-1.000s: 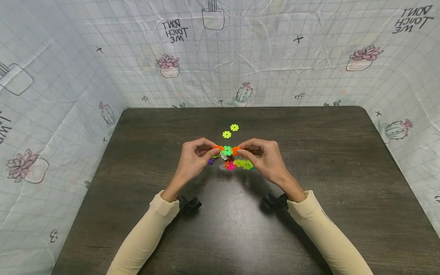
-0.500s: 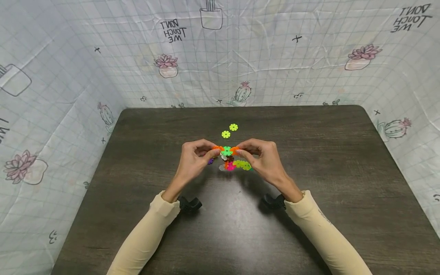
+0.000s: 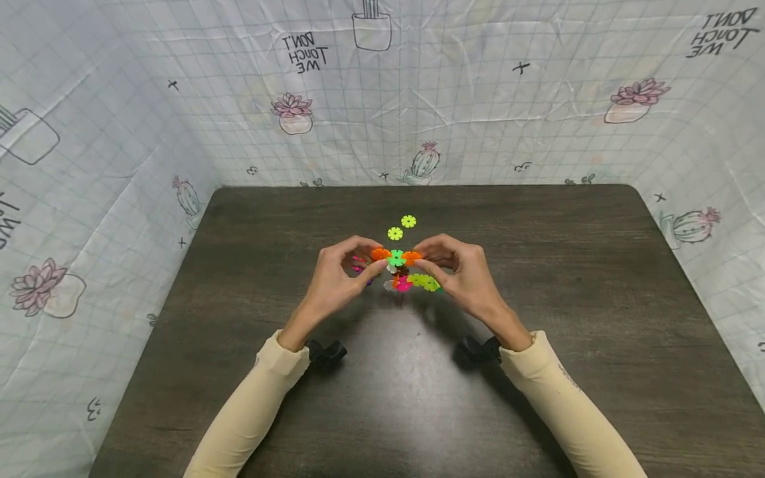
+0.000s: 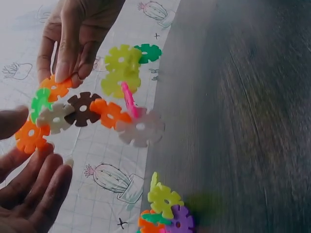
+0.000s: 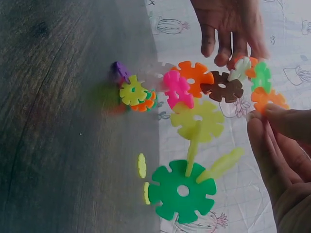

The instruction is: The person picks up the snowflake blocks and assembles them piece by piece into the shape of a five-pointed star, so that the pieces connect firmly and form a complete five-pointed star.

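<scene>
Both hands hold up a chain of notched plastic snowflake discs above the table. My left hand (image 3: 342, 273) pinches an orange disc (image 4: 32, 136) between thumb and fingertips. On the other side, my right hand (image 3: 465, 273) pinches a second orange disc (image 5: 268, 99). A light green disc (image 3: 396, 257) joins these two. From it hang a white disc (image 4: 55, 118), a brown disc (image 4: 83, 108), another orange disc (image 4: 111, 114), a clear disc (image 4: 141, 127) and a pink disc (image 5: 178, 89). Yellow-green discs (image 5: 198, 120) and a dark green disc (image 5: 182, 191) continue the chain.
Two loose yellow discs, one nearer (image 3: 395, 234) and one farther (image 3: 408, 221), lie beyond the hands on the dark wooden table (image 3: 538, 279). A joined cluster with a purple disc (image 4: 181, 219) lies near the left hand. Patterned cloth (image 3: 478, 119) surrounds the table.
The held discs have lifted slightly away from me, and more of both orange discs shows between the fingers. Pink pieces now show behind the left fingers. Both hands keep their pinch.
</scene>
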Motion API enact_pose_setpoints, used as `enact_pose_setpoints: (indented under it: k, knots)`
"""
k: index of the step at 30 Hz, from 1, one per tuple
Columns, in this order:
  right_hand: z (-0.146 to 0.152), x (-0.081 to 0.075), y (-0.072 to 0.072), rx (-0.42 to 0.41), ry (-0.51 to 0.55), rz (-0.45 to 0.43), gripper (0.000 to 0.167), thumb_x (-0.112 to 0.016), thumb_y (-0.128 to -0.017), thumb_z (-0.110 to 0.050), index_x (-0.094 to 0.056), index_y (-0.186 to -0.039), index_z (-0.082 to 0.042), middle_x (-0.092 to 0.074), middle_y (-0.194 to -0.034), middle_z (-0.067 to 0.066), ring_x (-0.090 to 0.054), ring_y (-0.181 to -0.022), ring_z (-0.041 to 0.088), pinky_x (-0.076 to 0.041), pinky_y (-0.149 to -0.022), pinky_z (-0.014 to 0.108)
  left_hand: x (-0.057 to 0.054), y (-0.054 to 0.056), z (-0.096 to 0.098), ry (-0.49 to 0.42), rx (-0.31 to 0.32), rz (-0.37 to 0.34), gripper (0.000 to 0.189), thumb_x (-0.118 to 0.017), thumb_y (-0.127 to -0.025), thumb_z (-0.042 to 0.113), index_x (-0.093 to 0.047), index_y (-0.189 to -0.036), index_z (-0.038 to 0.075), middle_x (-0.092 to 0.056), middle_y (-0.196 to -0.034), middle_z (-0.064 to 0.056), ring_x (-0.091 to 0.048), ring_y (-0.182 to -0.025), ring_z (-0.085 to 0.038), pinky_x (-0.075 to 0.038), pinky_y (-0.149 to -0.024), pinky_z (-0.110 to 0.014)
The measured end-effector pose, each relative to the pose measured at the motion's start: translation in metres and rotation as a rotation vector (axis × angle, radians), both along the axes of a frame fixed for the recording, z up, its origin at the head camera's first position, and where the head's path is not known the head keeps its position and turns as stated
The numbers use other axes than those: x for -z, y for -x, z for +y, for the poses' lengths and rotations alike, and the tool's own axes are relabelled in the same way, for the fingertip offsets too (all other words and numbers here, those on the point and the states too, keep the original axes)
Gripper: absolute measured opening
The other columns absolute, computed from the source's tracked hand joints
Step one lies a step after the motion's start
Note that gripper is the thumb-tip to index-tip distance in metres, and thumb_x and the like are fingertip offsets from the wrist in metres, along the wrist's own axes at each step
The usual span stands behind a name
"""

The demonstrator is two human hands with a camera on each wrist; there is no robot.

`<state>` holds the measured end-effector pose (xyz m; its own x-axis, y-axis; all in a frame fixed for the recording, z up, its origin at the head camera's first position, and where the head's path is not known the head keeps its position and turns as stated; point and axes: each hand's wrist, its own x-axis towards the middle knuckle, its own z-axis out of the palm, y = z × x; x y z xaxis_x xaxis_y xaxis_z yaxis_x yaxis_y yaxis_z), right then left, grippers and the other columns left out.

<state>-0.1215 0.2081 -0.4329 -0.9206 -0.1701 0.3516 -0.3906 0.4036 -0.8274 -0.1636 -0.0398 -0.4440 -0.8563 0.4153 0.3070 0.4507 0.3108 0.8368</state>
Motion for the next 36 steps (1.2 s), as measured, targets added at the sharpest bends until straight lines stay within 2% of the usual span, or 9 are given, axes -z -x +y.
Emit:
enact_pose_setpoints:
  k: [4,6,9,13,19,24,28,31,36]
  knots:
    - [-0.001,-0.002,0.001,-0.024,0.003,0.000,0.022,-0.080,-0.090,-0.005,-0.072,-0.111,-0.005,-0.080,-0.102,0.009,-0.078,-0.088,0.023,-0.063,-0.080,0.021,0.001,0.001,-0.002,0.040,0.049,0.013,0.038,-0.083,-0.091,0.034,-0.073,-0.124,0.019,-0.075,-0.117,-0.001,-0.070,-0.102,-0.013,-0.062,-0.087,-0.046]
    - [-0.002,-0.003,0.001,-0.041,-0.005,0.001,0.022,-0.080,-0.090,-0.005,-0.071,-0.110,-0.006,-0.080,-0.101,0.009,-0.078,-0.088,0.022,-0.063,-0.081,0.023,0.002,0.002,-0.001,0.056,0.082,0.011,0.039,-0.084,-0.091,0.034,-0.074,-0.125,0.019,-0.074,-0.119,0.000,-0.069,-0.104,-0.013,-0.062,-0.088,-0.044]
    - [-0.005,-0.002,0.002,-0.062,-0.021,0.007,0.022,-0.081,-0.089,-0.006,-0.071,-0.108,-0.006,-0.080,-0.101,0.008,-0.078,-0.089,0.020,-0.063,-0.082,0.024,0.003,0.001,-0.001,0.055,0.115,0.007,0.036,-0.084,-0.090,0.034,-0.076,-0.123,0.020,-0.075,-0.114,0.004,-0.069,-0.101,-0.011,-0.061,-0.088,-0.041]
    - [-0.009,-0.003,0.004,-0.078,-0.029,0.011,0.023,-0.082,-0.088,-0.005,-0.071,-0.109,-0.007,-0.079,-0.101,0.007,-0.078,-0.088,0.019,-0.063,-0.081,0.023,0.001,0.000,-0.003,0.046,0.121,0.003,0.029,-0.084,-0.090,0.033,-0.078,-0.116,0.022,-0.075,-0.106,0.007,-0.068,-0.095,-0.009,-0.061,-0.087,-0.038]
    - [-0.007,-0.005,0.015,-0.070,-0.030,0.003,0.019,-0.078,-0.094,-0.010,-0.072,-0.111,-0.012,-0.079,-0.104,0.003,-0.078,-0.090,0.016,-0.063,-0.080,0.024,-0.002,0.003,-0.016,0.052,0.065,-0.020,0.028,-0.085,-0.090,0.029,-0.078,-0.115,0.019,-0.075,-0.108,0.003,-0.069,-0.098,-0.013,-0.061,-0.089,-0.043]
    - [0.001,0.009,0.033,-0.020,-0.032,-0.056,0.012,-0.074,-0.099,-0.021,-0.074,-0.109,-0.014,-0.081,-0.102,0.006,-0.076,-0.084,0.007,-0.063,-0.077,0.025,-0.003,0.006,-0.036,0.056,-0.012,-0.059,0.030,-0.084,-0.091,0.031,-0.078,-0.116,0.017,-0.075,-0.113,0.001,-0.068,-0.104,-0.017,-0.060,-0.090,-0.051]
    - [0.004,0.024,0.047,-0.018,-0.049,-0.122,0.014,-0.073,-0.100,-0.022,-0.076,-0.108,-0.011,-0.080,-0.102,0.011,-0.078,-0.085,0.021,-0.063,-0.077,0.029,-0.003,0.008,-0.054,0.048,-0.068,-0.070,0.031,-0.084,-0.090,0.030,-0.078,-0.117,0.016,-0.075,-0.112,-0.001,-0.066,-0.100,-0.018,-0.060,-0.087,-0.055]
    - [0.001,0.033,0.055,-0.036,-0.102,-0.155,0.017,-0.072,-0.101,-0.022,-0.077,-0.111,-0.009,-0.079,-0.105,0.012,-0.077,-0.090,0.030,-0.064,-0.080,0.035,-0.004,0.011,-0.069,0.039,-0.112,-0.068,0.032,-0.083,-0.091,0.031,-0.077,-0.119,0.017,-0.074,-0.114,-0.001,-0.067,-0.098,-0.018,-0.061,-0.085,-0.049]
    - [-0.016,0.047,0.065,-0.139,-0.246,-0.172,0.024,-0.074,-0.099,-0.021,-0.076,-0.118,-0.007,-0.077,-0.114,0.009,-0.075,-0.100,0.024,-0.064,-0.084,0.041,-0.006,0.017,-0.091,-0.029,-0.190,-0.071,0.030,-0.082,-0.093,0.028,-0.077,-0.119,0.013,-0.072,-0.115,-0.006,-0.072,-0.101,-0.019,-0.063,-0.095,-0.040]
